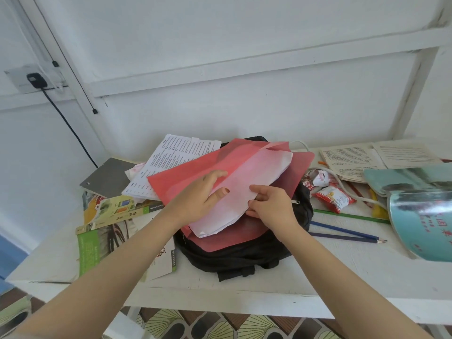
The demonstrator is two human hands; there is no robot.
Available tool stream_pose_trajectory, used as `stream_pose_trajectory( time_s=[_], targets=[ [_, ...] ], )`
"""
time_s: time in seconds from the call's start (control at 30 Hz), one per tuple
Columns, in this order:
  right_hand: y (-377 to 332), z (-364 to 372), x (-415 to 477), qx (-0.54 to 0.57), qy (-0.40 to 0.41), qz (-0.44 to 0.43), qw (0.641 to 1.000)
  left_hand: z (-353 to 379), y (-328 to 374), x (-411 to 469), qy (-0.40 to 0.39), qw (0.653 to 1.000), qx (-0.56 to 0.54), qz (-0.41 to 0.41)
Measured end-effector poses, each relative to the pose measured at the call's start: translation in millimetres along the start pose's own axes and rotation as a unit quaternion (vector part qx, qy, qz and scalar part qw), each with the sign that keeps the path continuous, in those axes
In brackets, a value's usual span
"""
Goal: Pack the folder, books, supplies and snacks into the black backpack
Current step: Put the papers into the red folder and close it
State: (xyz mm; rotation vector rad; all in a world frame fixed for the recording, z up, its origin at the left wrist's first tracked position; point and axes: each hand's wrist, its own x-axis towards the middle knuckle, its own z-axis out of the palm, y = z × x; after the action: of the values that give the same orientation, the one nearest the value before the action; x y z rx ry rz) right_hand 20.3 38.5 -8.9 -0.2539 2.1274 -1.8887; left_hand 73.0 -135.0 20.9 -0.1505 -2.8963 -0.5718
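Observation:
A red translucent folder [195,165] lies open on top of the black backpack [244,255] in the middle of the white table. A sheaf of white papers [244,189] sits between its flaps. My left hand [198,196] holds the folder's upper flap, thumb on the papers. My right hand [271,204] pinches the papers' right edge. Books [110,209] lie left of the backpack, snack packets [333,196] and pencils [342,234] to its right.
Printed sheets [176,152] and a grey notebook [107,177] lie at the back left. Open booklets [354,160] and curled teal books [420,204] fill the right side. A green ruler [349,214] lies by the snacks. A wall socket with a cable [36,80] is at upper left.

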Motion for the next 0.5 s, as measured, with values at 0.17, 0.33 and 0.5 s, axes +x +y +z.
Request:
stream_pose_trajectory(
  time_s=[0.17, 0.33, 0.5],
  targets=[
    [0, 13, 18, -0.015, -0.004, 0.018, 1.000, 1, 5, 0, -0.001, 1.000, -0.004, 0.007],
    [1, 21, 31, -0.164, 0.016, -0.051, 0.985, 2, 7, 0, -0.006, 1.000, -0.016, 0.012],
    [3, 27, 42, -0.123, 0.005, -0.026, 0.992, 2, 2, 1, 0.000, 1.000, -0.026, 0.000]
  ],
)
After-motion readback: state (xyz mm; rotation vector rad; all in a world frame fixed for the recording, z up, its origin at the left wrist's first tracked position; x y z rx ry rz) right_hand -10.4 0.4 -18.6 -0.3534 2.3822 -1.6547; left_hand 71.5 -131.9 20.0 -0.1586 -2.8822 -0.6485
